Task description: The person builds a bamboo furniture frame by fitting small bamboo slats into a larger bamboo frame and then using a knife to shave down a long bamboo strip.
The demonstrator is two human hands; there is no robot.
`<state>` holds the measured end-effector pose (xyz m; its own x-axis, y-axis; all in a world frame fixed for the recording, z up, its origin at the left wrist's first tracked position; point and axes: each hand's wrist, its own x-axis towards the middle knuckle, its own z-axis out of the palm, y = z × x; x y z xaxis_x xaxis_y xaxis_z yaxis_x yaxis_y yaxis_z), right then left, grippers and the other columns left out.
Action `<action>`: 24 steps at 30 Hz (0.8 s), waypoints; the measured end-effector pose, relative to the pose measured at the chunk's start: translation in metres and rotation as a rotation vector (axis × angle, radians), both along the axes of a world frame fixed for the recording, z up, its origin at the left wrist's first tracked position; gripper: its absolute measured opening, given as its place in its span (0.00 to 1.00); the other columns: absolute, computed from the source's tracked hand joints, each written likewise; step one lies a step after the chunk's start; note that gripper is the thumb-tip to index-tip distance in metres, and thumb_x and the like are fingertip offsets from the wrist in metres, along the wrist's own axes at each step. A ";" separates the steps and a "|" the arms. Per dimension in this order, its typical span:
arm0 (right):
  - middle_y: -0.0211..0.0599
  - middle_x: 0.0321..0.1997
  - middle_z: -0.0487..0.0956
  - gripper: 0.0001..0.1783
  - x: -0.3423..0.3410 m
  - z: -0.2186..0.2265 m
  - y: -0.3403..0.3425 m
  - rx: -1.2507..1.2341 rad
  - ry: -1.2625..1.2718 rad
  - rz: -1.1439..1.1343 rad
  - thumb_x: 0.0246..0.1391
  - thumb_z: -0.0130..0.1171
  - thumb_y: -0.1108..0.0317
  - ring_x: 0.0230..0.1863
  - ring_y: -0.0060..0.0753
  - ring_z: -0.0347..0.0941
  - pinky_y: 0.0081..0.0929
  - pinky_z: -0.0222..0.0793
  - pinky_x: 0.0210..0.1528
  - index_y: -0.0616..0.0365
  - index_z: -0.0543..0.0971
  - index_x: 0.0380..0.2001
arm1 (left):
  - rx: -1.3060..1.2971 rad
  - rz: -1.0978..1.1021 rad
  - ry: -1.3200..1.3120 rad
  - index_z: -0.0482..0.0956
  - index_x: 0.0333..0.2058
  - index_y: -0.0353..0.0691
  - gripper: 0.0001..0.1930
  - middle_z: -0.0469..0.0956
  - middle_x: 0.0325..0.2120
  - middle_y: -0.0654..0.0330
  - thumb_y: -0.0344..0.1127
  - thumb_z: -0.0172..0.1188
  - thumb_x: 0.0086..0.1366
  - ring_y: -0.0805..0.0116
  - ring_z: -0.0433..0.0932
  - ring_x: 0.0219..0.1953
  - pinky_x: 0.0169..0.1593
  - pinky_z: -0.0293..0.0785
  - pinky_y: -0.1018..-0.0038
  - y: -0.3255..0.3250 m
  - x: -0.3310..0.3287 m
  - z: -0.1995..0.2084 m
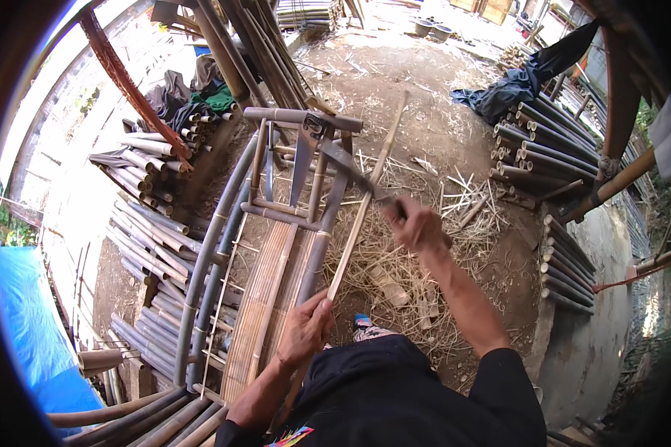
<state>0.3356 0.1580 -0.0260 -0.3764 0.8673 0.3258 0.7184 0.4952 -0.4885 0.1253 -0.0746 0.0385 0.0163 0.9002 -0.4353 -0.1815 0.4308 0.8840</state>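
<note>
Head view: left hand (pixel 306 328) pinching bamboo strip (pixel 348 253); right hand (pixel 419 226) clenched around knife (pixel 348 164) crossing strip.

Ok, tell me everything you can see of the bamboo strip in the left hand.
The bamboo strip is long, narrow, nearly straight and pale tan, and looks like split bamboo. The left hand grips it at its lower visible end; from there it slants away from the body and to the right, its far end unheld. The knife blade from the right hand crosses it around midway; whether it cuts in is unclear.
</note>
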 end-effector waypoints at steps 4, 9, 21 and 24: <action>0.18 0.13 0.64 0.37 0.079 0.029 0.049 -0.105 0.103 -0.249 0.58 0.33 0.27 0.09 0.13 0.55 0.20 0.49 0.05 0.50 0.69 0.22 | -0.062 -0.037 -0.021 0.69 0.57 0.34 0.20 0.62 0.15 0.72 0.39 0.48 0.73 0.85 0.60 0.14 0.17 0.54 0.85 -0.080 -0.007 -0.005; 0.25 0.12 0.64 0.34 0.003 0.009 -0.021 0.385 0.070 0.140 0.60 0.36 0.31 0.09 0.16 0.56 0.25 0.56 0.05 0.51 0.69 0.23 | 0.014 -0.014 0.032 0.69 0.56 0.32 0.21 0.63 0.14 0.72 0.42 0.45 0.73 0.85 0.59 0.12 0.16 0.54 0.85 -0.041 -0.008 -0.008; 0.22 0.12 0.65 0.38 0.071 0.031 0.039 0.015 0.007 -0.191 0.57 0.31 0.26 0.10 0.16 0.59 0.23 0.59 0.09 0.49 0.70 0.23 | -0.033 -0.081 0.034 0.65 0.60 0.33 0.22 0.62 0.19 0.74 0.38 0.49 0.72 0.86 0.58 0.19 0.22 0.55 0.85 -0.082 -0.006 0.002; 0.23 0.11 0.65 0.41 0.077 0.031 0.049 0.059 0.005 -0.202 0.54 0.30 0.22 0.10 0.17 0.60 0.25 0.58 0.10 0.50 0.71 0.24 | -0.030 -0.067 0.053 0.66 0.60 0.32 0.22 0.62 0.18 0.74 0.38 0.49 0.72 0.86 0.59 0.19 0.22 0.55 0.85 -0.088 -0.010 0.003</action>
